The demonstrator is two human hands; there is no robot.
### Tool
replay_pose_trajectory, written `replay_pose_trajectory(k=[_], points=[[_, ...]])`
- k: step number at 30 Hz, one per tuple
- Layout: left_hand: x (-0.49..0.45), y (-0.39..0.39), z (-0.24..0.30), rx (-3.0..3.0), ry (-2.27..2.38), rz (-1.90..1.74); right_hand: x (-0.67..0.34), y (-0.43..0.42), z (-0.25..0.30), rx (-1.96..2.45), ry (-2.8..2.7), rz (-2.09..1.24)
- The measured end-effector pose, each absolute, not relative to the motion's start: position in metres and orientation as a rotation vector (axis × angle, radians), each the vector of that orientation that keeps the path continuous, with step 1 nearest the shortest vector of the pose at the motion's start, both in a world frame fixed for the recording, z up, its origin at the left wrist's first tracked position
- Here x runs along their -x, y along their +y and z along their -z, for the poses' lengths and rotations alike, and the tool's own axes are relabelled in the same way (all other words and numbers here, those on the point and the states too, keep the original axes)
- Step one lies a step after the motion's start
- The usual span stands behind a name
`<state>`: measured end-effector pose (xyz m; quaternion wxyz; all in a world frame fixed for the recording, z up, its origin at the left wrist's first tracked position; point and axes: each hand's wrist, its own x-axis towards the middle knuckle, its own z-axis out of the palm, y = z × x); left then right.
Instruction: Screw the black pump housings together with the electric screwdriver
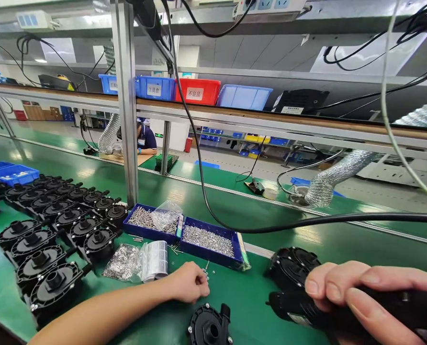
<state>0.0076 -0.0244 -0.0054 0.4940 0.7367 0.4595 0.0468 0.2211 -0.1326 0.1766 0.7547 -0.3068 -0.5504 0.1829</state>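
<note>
My right hand [366, 285] is wrapped round a black electric screwdriver [307, 309] at the lower right. My left hand [190, 283] is closed in a pinch low over the green bench, beside a few loose screws and washers [208, 272]. What its fingertips hold, if anything, is hidden. Just below it sits a round black pump housing [210, 327], with a central spout and bright screws at its rim, cut off by the lower edge. Another black housing [292, 266] stands behind the screwdriver. Beyond my left hand are a blue tray of screws [141, 218] and a blue tray of washers [208, 239].
Rows of black pump housings [53, 282] cover the bench's left side. A bag of washers [122, 262] lies by my left forearm. A black cable [299, 221] hangs across the middle. Shelf bins [198, 91] line the back; a person [148, 138] sits beyond.
</note>
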Motion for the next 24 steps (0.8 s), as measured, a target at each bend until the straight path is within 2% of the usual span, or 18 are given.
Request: replay_pose_trajectory(k=[6,16,24], points=[[-0.005,-0.01,0.013,-1.358,0.985,0.22,-0.194,-0.128,-0.176,0.686,-1.259,-0.475],[0.005,-0.001,-0.008,-1.22,0.83,0.217,-0.167,-0.105,-0.146,0.718,-1.402,-0.766],[0.001,-0.001,-0.006,-1.215,0.634,0.39,-0.145,-0.098,-0.131,0.68,-1.359,-0.871]])
